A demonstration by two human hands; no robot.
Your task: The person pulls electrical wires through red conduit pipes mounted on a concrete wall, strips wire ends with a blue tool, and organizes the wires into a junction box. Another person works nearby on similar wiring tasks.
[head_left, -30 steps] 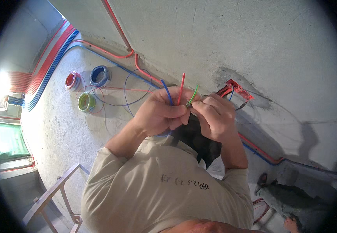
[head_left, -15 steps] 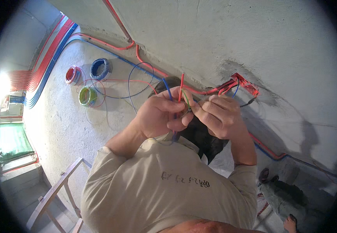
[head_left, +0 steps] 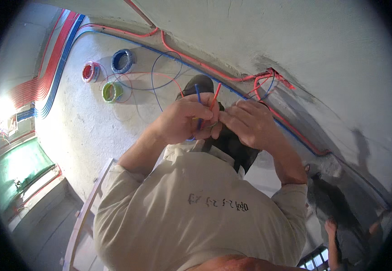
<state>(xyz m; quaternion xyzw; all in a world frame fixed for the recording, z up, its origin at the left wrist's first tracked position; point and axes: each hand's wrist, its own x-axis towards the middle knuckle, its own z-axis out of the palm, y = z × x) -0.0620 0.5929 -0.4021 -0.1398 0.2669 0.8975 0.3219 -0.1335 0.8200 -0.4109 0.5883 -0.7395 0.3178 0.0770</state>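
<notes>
The green tip no longer stands up beside the red wire (head_left: 217, 92), so work seems centred there. The left hand's (head_left: 183, 116) fingers clamp the red wire and, left of it, the blue wire (head_left: 197, 92); right of it, whether the right hand's (head_left: 248, 123) fingers grip anything I cannot tell.

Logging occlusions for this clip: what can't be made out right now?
All in the head view:
Blue wire and red wire: partly hidden by the left hand.
What the right hand grips, if anything: hidden by that hand itself.
Red wall box, inside: steep angle, too small.
Pale frame: cut off by the lower edge.
</notes>
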